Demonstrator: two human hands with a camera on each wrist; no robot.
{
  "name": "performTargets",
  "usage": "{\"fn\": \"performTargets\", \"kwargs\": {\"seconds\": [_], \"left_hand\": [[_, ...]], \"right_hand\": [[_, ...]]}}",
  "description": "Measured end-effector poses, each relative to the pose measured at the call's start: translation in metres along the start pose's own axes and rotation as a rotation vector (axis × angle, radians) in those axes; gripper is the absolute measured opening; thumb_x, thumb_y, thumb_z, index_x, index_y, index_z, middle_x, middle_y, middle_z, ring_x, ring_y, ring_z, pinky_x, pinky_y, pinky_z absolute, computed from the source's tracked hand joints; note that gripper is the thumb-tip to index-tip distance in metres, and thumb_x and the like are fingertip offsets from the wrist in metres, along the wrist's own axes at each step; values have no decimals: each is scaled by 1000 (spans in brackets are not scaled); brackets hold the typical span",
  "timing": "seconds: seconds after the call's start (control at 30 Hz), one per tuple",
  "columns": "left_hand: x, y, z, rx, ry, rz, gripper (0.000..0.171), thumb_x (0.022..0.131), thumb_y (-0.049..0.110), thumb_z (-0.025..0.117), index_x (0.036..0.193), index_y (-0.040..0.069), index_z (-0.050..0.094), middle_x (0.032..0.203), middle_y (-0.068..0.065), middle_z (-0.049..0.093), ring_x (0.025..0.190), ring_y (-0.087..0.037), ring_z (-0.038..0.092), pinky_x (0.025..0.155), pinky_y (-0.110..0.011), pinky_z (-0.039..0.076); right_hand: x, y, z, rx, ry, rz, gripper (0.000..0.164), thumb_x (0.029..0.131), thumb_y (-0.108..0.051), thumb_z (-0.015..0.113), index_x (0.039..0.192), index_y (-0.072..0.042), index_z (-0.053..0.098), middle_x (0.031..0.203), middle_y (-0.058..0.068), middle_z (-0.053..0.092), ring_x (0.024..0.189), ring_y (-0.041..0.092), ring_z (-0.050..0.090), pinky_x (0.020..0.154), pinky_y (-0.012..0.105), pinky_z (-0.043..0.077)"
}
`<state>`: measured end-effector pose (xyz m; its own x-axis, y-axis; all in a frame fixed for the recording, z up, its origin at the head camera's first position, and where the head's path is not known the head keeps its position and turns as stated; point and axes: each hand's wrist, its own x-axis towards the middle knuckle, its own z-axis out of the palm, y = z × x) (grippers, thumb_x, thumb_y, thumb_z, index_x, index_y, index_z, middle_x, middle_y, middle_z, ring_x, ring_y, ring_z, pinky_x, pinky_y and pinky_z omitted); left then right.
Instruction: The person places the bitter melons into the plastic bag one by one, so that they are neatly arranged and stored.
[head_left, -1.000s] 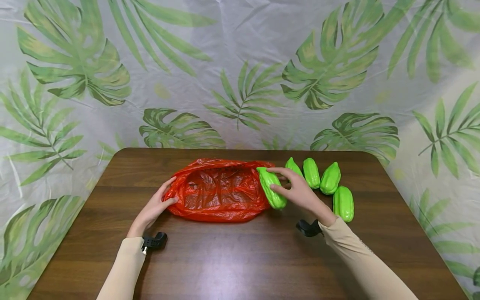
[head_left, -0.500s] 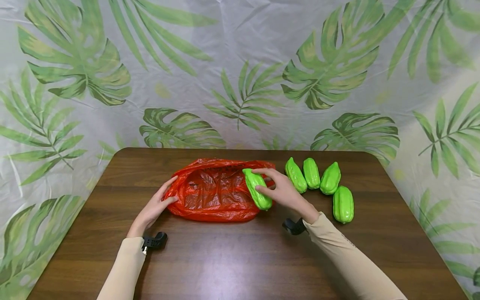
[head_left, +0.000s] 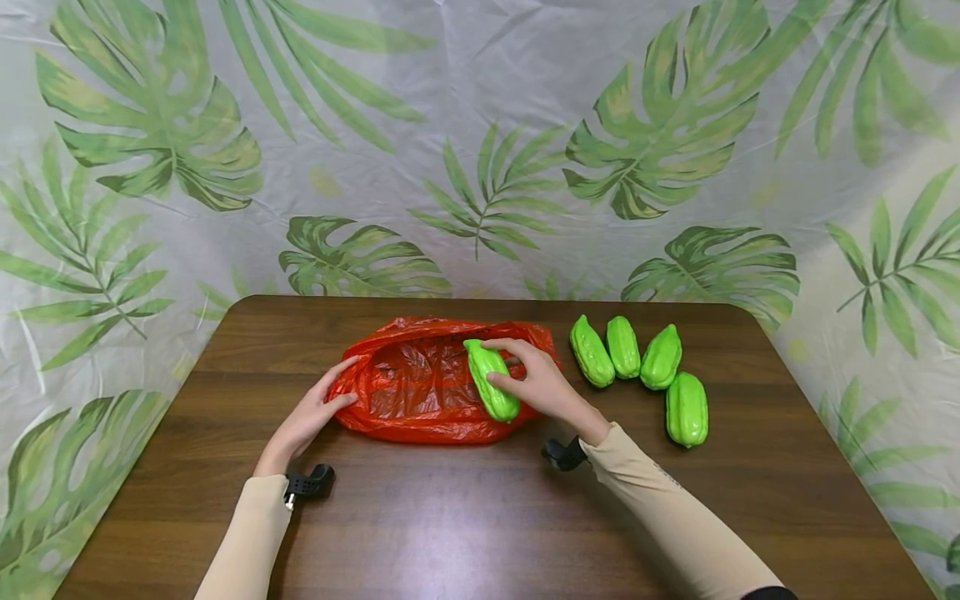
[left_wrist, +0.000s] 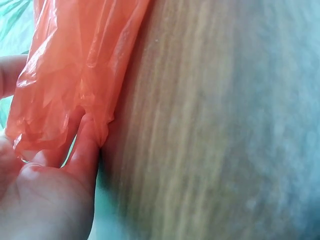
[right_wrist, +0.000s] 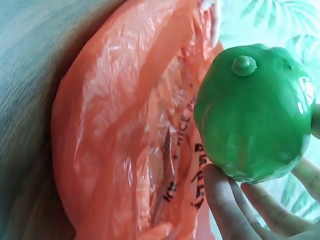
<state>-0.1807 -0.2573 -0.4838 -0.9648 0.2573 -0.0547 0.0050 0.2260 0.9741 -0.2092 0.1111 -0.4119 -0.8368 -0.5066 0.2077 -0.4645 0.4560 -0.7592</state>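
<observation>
At right in the right wrist view, my right grip curls round a glossy, ridged, nub-tipped green fruit; my left grip holds the crinkled red bag

black print on red bag, only "ice p" legible

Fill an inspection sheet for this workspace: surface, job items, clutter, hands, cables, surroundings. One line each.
Surface: brown wood-grain table, glare near the front middle.
Job items: red plastic bag, mouth open, dark lettering; one green ribbed piece held over its right side; four similar pieces on the table to its right.
Clutter: nothing seen.
Hands: left hand holds the bag's left end; right hand grips the single green piece; black device on each wrist.
Cables: nothing seen.
Surroundings: leaf-print backdrop behind the table.
</observation>
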Motion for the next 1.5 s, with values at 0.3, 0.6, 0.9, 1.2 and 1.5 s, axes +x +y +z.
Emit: {"fn": "performTargets", "kwargs": {"seconds": [0.3, 0.6, 0.9, 1.2, 1.5], "left_hand": [[0, -3, -3, 7, -30, -7, 65, 97, 10, 54, 154, 13, 22, 156, -21, 11, 137, -40, 20, 107, -47, 25], [0, -5, -5, -59, -63, -24, 69, 96, 9, 55, 154, 13, 18, 156, -21, 8, 138, -39, 18, 91, -11, 33], [0, -5, -5, -71, -68, -23, 70, 96, 9, 56, 154, 12, 18, 156, -22, 10, 137, -40, 23, 91, -12, 36], [0, -5, -4, -68, -64, -30, 71, 96, 8, 56, 154, 13, 17, 156, -23, 9, 136, -40, 23, 91, -12, 36], [0, -5, -4, -53, -64, -32, 71, 96, 8, 56, 154, 13, 17, 156, -22, 9, 137, -40, 23, 91, -12, 36]], "right_hand": [[8, -3, 15, 33, -15, 16, 45, 92, -25, 65, 134, -15, 55, 134, 6, 52, 108, 29, 57, 95, 45, 43], [16, -7, 28, 68, -4, 20, 45, 92, -24, 65, 135, -14, 54, 132, 9, 54, 108, 29, 58, 95, 46, 42], [24, -12, 44, 64, 23, 47, 46, 90, -21, 67, 134, -15, 55, 127, 9, 54, 103, 26, 59, 85, 44, 48], [33, -17, 63, 69, 19, 64, 47, 90, -20, 67, 135, -15, 54, 120, 10, 55, 97, 22, 59, 73, 31, 51], [41, -21, 78, 91, 5, 50, 48, 91, -18, 66, 137, -13, 52, 119, 12, 53, 98, 23, 58, 73, 30, 51]]}}
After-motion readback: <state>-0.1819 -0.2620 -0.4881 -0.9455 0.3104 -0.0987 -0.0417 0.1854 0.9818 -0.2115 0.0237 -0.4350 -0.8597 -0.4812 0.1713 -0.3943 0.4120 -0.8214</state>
